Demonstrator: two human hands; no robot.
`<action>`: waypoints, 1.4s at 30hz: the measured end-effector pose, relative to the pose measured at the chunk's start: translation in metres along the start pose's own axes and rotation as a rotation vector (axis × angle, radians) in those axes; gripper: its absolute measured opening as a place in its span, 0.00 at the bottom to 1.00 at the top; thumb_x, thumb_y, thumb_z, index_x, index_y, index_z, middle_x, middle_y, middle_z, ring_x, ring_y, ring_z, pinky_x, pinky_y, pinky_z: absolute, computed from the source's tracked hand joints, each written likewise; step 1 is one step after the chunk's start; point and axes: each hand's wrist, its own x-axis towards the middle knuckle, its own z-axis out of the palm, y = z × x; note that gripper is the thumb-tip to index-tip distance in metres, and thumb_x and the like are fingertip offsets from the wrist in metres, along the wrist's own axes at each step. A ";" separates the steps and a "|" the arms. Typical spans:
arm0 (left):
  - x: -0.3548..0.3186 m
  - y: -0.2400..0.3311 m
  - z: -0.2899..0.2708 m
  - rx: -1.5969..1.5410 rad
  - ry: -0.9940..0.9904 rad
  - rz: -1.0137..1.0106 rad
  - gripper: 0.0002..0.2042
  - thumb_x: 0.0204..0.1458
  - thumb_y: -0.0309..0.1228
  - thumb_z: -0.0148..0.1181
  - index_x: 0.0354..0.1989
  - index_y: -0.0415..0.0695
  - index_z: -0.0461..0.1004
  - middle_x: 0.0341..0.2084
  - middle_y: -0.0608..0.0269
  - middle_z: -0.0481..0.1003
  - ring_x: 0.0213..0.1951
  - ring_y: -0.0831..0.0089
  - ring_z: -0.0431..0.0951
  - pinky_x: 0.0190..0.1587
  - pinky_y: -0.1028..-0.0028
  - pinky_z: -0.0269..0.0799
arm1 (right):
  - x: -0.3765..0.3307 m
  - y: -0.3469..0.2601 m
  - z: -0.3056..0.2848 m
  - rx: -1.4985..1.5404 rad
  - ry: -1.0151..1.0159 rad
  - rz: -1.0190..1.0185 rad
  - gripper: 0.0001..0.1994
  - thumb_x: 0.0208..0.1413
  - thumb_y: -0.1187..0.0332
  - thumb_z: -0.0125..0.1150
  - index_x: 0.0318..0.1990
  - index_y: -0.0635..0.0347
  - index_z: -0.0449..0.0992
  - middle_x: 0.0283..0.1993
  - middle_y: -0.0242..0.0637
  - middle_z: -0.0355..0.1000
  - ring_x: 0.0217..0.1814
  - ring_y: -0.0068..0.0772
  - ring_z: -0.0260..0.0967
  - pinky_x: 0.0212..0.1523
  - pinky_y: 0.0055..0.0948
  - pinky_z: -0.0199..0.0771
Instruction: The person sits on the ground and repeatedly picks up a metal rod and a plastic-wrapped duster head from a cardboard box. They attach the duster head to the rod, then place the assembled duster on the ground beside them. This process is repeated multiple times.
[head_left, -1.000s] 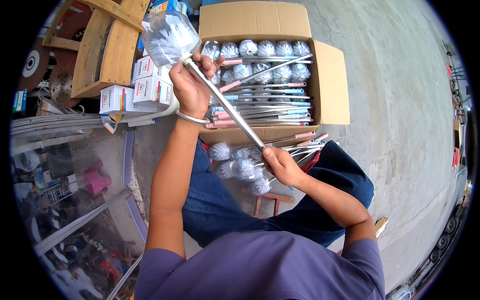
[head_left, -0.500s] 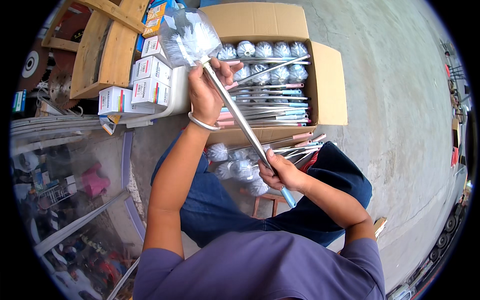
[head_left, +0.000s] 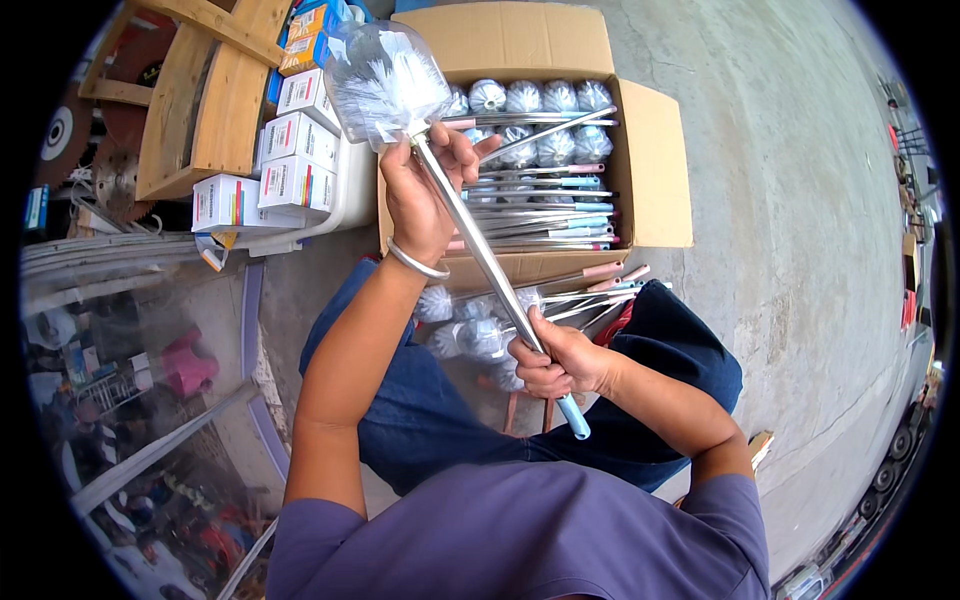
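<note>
A long-handled toilet brush (head_left: 470, 225) slants across my lap, with a metal shaft, a light blue handle end and white bristles under a clear plastic cover (head_left: 385, 85). Just below the bristles, the thumb and fingers of my left hand (head_left: 422, 200) close loosely around the shaft. My right hand (head_left: 560, 360) wraps the lower shaft, right above the blue end. Beyond the shaft stands an open cardboard box (head_left: 520, 268) of similar wrapped brushes, with pink and blue handle ends. More wrapped brushes (head_left: 480, 338) lie between my knees and the box.
Several small white boxes (head_left: 295, 185) are stacked in a pale bin left of the cardboard box. A wooden frame (head_left: 205, 110) and round saw blades (head_left: 120, 165) are at the far left. Concrete floor (head_left: 780, 220) stretches to the right.
The brush has shifted slightly right and toward me, its blue end lower. My right hand's fingers have closed more fully around the shaft, and my left hand has moved along with it.
</note>
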 end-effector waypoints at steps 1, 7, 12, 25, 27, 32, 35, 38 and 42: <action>0.000 -0.002 -0.001 0.026 0.026 0.029 0.18 0.57 0.44 0.33 0.30 0.43 0.63 0.19 0.61 0.67 0.22 0.73 0.66 0.54 0.55 0.66 | 0.000 0.000 -0.002 -0.112 0.112 -0.072 0.28 0.60 0.39 0.27 0.21 0.53 0.55 0.14 0.24 0.47 0.12 0.17 0.41 0.13 0.19 0.46; -0.002 -0.012 -0.003 0.152 0.135 0.070 0.17 0.59 0.40 0.32 0.32 0.41 0.65 0.22 0.61 0.67 0.23 0.75 0.66 0.52 0.55 0.69 | 0.016 0.000 -0.018 -0.985 0.672 -0.640 0.27 0.62 0.42 0.27 0.24 0.56 0.59 0.14 0.25 0.51 0.12 0.17 0.46 0.13 0.18 0.49; -0.002 -0.007 0.003 0.057 0.055 -0.010 0.18 0.59 0.42 0.33 0.31 0.41 0.65 0.23 0.60 0.67 0.25 0.74 0.67 0.54 0.55 0.68 | 0.001 -0.010 0.002 -0.190 0.156 -0.205 0.28 0.60 0.38 0.29 0.21 0.53 0.54 0.12 0.23 0.46 0.09 0.15 0.39 0.08 0.17 0.42; 0.004 0.004 -0.025 -0.271 -0.120 -0.092 0.10 0.60 0.35 0.44 0.37 0.41 0.68 0.29 0.62 0.71 0.28 0.76 0.71 0.50 0.64 0.72 | 0.006 -0.008 -0.007 -0.164 -0.014 -0.170 0.30 0.57 0.34 0.31 0.19 0.51 0.54 0.10 0.22 0.46 0.08 0.15 0.39 0.10 0.18 0.43; -0.003 0.003 -0.017 0.104 0.182 -0.138 0.09 0.61 0.33 0.44 0.35 0.41 0.68 0.26 0.65 0.70 0.27 0.78 0.70 0.45 0.68 0.73 | 0.007 -0.014 -0.014 -0.243 0.086 -0.287 0.30 0.56 0.34 0.32 0.19 0.51 0.54 0.10 0.23 0.46 0.09 0.15 0.39 0.10 0.18 0.44; 0.024 0.032 -0.085 0.880 0.311 0.244 0.11 0.59 0.32 0.47 0.36 0.36 0.71 0.28 0.64 0.74 0.30 0.80 0.71 0.37 0.79 0.70 | -0.007 -0.033 -0.015 -0.090 0.399 -0.512 0.28 0.59 0.37 0.31 0.19 0.50 0.53 0.11 0.22 0.44 0.08 0.15 0.38 0.10 0.17 0.46; 0.030 0.022 -0.154 1.090 0.435 0.050 0.13 0.55 0.32 0.52 0.42 0.34 0.70 0.37 0.56 0.75 0.39 0.71 0.75 0.43 0.74 0.71 | -0.012 -0.033 -0.018 -0.118 0.426 -0.543 0.27 0.60 0.39 0.33 0.20 0.50 0.53 0.11 0.22 0.44 0.08 0.16 0.39 0.10 0.18 0.46; 0.021 -0.022 -0.208 1.331 0.332 -0.076 0.16 0.52 0.33 0.55 0.44 0.34 0.69 0.40 0.50 0.74 0.42 0.65 0.76 0.47 0.70 0.69 | -0.012 -0.037 -0.022 -0.088 0.510 -0.555 0.25 0.61 0.42 0.35 0.21 0.50 0.53 0.11 0.23 0.45 0.09 0.16 0.40 0.11 0.18 0.47; 0.024 -0.072 -0.241 2.083 0.142 -0.404 0.26 0.45 0.36 0.60 0.52 0.38 0.62 0.51 0.41 0.65 0.50 0.49 0.69 0.53 0.61 0.66 | -0.014 -0.041 -0.028 0.065 0.639 -0.558 0.21 0.61 0.46 0.41 0.24 0.51 0.56 0.13 0.23 0.46 0.10 0.17 0.42 0.13 0.20 0.49</action>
